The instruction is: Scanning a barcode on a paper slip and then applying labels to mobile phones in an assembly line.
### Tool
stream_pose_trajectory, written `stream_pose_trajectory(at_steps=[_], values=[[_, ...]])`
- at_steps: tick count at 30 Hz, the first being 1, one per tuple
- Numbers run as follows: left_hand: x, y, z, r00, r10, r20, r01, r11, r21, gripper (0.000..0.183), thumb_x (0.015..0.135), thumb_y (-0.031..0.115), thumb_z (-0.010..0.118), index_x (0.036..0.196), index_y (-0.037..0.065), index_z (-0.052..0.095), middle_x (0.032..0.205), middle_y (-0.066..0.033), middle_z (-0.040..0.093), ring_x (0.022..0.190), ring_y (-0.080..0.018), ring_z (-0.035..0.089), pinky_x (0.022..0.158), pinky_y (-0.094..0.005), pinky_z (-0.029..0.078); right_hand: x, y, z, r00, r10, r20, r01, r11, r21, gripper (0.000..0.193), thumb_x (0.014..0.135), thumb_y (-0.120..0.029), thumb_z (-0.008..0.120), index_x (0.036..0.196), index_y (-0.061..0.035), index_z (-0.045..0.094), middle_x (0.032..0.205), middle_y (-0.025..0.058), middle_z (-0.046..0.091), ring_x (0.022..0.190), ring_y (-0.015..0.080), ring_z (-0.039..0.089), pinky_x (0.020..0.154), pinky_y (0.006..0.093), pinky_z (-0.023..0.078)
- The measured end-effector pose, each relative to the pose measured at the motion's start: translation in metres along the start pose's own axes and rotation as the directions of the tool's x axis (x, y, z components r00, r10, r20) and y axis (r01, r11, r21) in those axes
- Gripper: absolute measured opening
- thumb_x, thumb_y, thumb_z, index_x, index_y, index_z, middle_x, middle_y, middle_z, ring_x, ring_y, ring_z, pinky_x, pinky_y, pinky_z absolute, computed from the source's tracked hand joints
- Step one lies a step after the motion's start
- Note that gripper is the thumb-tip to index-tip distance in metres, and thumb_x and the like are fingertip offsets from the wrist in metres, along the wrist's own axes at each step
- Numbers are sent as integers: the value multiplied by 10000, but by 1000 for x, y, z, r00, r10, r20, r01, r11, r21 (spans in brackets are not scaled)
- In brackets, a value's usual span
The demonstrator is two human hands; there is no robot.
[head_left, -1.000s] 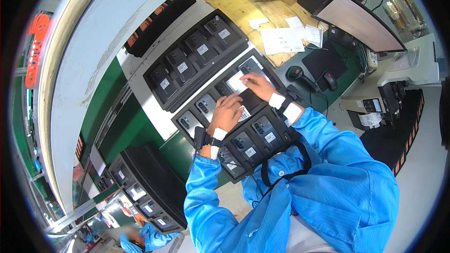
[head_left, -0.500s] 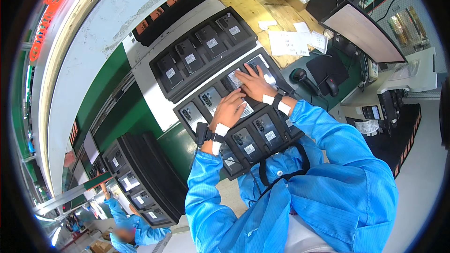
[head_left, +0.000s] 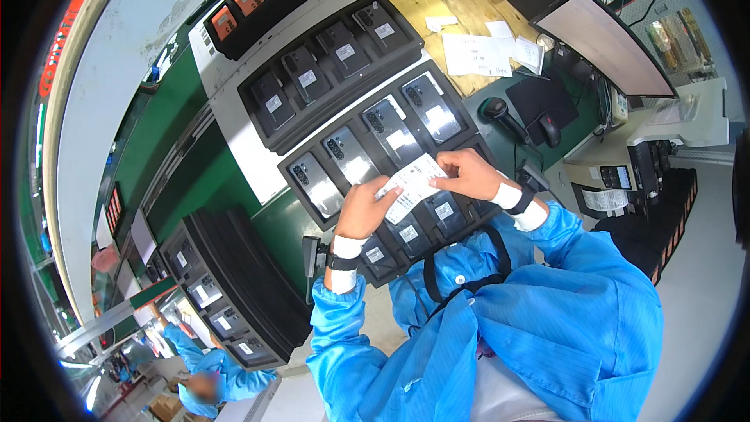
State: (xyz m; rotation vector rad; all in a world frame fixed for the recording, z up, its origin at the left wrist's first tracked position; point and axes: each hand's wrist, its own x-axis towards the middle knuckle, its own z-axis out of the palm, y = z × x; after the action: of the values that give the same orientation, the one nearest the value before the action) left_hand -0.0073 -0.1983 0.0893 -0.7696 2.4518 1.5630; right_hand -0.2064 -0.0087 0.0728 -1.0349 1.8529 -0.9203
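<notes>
Between my two hands is a white label sheet (head_left: 412, 186), printed in black and held above the near part of a black foam tray (head_left: 275, 162). My left hand (head_left: 362, 209) pinches its left end with the thumb on top. At the other end, my right hand (head_left: 472, 177) grips the sheet between thumb and fingers. The tray holds two rows of dark phones, backs up. In the far row, a glossy phone (head_left: 391, 126) bears a small white label, beside another phone (head_left: 432, 111). The sheet and my hands partly cover the near row.
Behind lies a second tray (head_left: 248, 101) of labelled phones. Stacked trays (head_left: 266, 289) stand at left, near a co-worker in blue (head_left: 234, 379). To the right are a barcode scanner (head_left: 495, 111), a mouse (head_left: 551, 131), a monitor (head_left: 605, 39), papers (head_left: 476, 55) and a label printer (head_left: 625, 172).
Both hands have drawn back from the far-row phones toward me. The label sheet, formerly low under my left hand, is now lifted and held at both ends. The view has shifted slightly.
</notes>
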Motion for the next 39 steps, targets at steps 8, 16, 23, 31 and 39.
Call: stream_pose_trajectory(at_steps=[8,16,23,31,39], values=[[-10,14,0,993,113,42,-112,994,-9,251,957,260,707,1123,75,741,770,-230,673,744,-430,684,667,-461,516,20,-60,-24,917,-344,202,380,907,-182,206,943,-245,666,1034,-64,702,938,121,744,886,340,714,767,426,542],[-16,23,-4,991,65,120,-67,998,11,284,967,234,711,1168,34,720,884,-224,709,784,-394,702,718,-404,535,29,-66,-11,867,-318,383,428,869,-248,192,969,-233,606,959,-54,675,864,137,702,828,374,680,706,452,515],[-16,19,1,986,145,84,-142,989,-32,271,979,228,696,1153,20,713,890,-230,700,774,-384,695,708,-404,526,30,-62,-7,866,-350,357,445,866,-227,185,952,-222,601,942,-52,673,847,144,697,822,382,678,715,460,514],[-17,15,11,987,155,-48,-142,970,196,206,1022,231,633,1081,55,725,745,-227,668,753,-457,669,645,-476,516,39,-37,-3,946,-7,323,131,922,-364,306,992,-330,608,1034,-43,707,967,171,739,898,379,707,776,446,537],[-5,-8,-3,981,186,-57,-163,945,282,234,1032,285,610,1055,82,725,744,-231,676,769,-464,681,672,-538,531,40,46,-20,994,96,44,-63,875,-480,317,955,-310,702,1077,-22,754,917,203,750,875,360,746,806,425,567]])
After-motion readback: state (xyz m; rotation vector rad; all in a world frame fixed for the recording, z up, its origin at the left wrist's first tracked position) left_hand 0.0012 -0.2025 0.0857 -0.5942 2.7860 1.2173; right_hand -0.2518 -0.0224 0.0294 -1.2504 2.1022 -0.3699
